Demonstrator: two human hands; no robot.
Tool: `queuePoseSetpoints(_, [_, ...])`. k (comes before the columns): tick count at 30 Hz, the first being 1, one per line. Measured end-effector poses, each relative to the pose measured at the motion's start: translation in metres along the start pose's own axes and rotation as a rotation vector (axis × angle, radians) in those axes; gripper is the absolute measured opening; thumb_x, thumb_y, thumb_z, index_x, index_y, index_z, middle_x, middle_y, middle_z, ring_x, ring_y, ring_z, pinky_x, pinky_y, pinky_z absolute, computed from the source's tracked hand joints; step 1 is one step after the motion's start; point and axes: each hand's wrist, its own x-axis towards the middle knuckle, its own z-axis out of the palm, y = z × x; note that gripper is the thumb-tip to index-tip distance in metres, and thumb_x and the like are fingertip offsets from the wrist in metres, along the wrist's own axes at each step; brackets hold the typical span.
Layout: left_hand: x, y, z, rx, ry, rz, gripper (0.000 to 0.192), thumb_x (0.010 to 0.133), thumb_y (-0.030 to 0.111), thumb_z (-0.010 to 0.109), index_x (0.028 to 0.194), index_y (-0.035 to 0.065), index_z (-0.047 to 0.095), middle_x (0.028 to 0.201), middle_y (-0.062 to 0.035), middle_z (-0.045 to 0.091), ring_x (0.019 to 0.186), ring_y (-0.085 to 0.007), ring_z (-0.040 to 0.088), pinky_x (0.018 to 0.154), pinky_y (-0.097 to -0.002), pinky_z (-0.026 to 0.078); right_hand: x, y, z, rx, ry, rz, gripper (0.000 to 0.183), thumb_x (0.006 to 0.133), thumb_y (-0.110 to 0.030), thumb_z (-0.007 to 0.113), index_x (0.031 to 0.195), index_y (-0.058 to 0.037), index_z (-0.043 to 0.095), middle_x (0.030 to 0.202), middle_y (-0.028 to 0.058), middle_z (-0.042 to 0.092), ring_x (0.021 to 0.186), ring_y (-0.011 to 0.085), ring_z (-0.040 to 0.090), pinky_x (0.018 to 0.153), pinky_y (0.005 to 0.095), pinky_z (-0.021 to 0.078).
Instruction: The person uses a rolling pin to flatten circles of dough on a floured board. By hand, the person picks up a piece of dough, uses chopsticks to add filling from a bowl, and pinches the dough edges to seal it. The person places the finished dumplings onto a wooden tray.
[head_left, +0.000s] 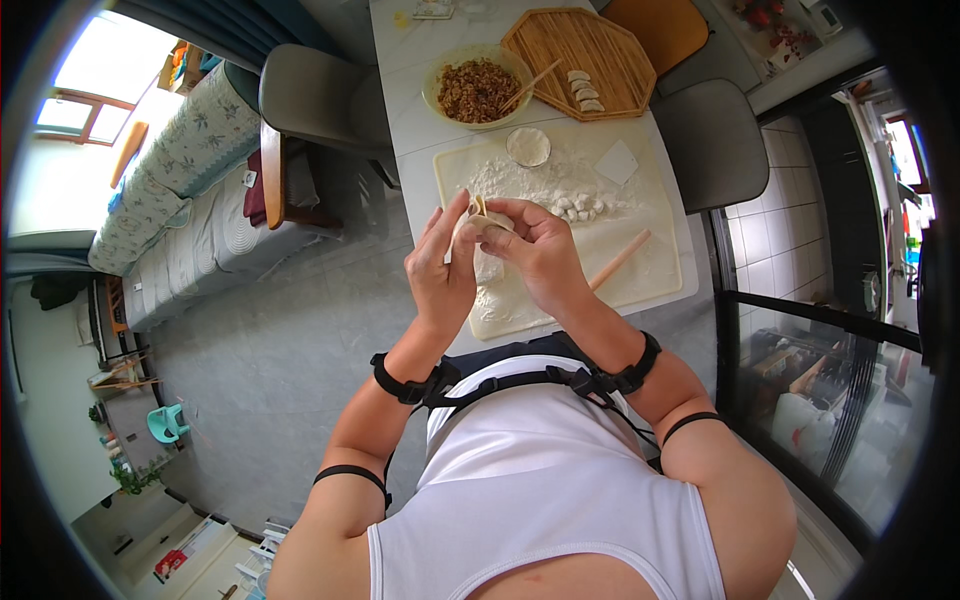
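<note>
Between the fingertips of both hands is a dumpling (477, 210), its thin dough wrapper partly folded over; the fingers hide much of it. My left hand (442, 262) supports its left side, and my right hand (544, 251) pinches the edge from the right. Below them lies a pale floured silicone mat (645, 274). Some floured dough (489, 268) shows partly behind the hands. Several small dough pieces (577, 206) sit in loose flour (502, 176) just beyond my right hand. A wooden rolling pin (622, 259) rests at an angle, partly covered by my right forearm.
Farther back stand a small bowl of flour (529, 146), a white dough scraper (617, 163) and a large bowl of minced filling (480, 86) with chopsticks (532, 84). An octagonal wooden board (600, 45) carries several finished dumplings (585, 91). Chairs (709, 146) flank the marble-patterned table (412, 124).
</note>
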Motion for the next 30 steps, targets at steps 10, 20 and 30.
queuePoseSetpoints(10, [0.000, -0.010, -0.015, -0.075, -0.095, -0.055, 0.029, 0.104, 0.022, 0.056, 0.117, -0.0006, 0.068, 0.123, -0.0175, 0.070, 0.115, -0.0285, 0.068, 0.109, -0.0465, 0.043, 0.001, -0.002, -0.005, -0.011, -0.036, 0.051, 0.031, 0.098, -0.005, 0.063, 0.125, 0.0072, 0.058, 0.108, 0.0099, 0.071, 0.096, 0.0148, 0.070, 0.087, 0.0259, 0.0559])
queuePoseSetpoints(20, [-0.002, -0.016, -0.007, -1.442, -0.295, -1.059, 0.042, 0.105, 0.033, 0.040, 0.128, 0.0020, 0.055, 0.121, -0.0147, 0.064, 0.115, -0.0280, 0.061, 0.104, -0.0416, 0.046, 0.017, -0.007, -0.027, -0.832, -0.128, -0.330, 0.028, 0.082, -0.004, 0.069, 0.111, -0.0036, 0.073, 0.108, 0.0164, 0.073, 0.110, 0.0246, 0.068, 0.085, 0.0333, 0.0569])
queuePoseSetpoints(30, [-0.002, -0.004, -0.006, -1.372, -0.353, -0.957, 0.032, 0.107, 0.027, 0.048, 0.131, 0.0056, 0.054, 0.118, -0.0047, 0.062, 0.111, -0.0158, 0.059, 0.102, -0.0333, 0.046, 0.019, -0.019, -0.022, -0.946, -0.202, -0.610, 0.013, 0.081, -0.003, 0.071, 0.094, -0.0038, 0.073, 0.106, 0.0091, 0.074, 0.119, 0.0335, 0.062, 0.096, 0.0404, 0.0522])
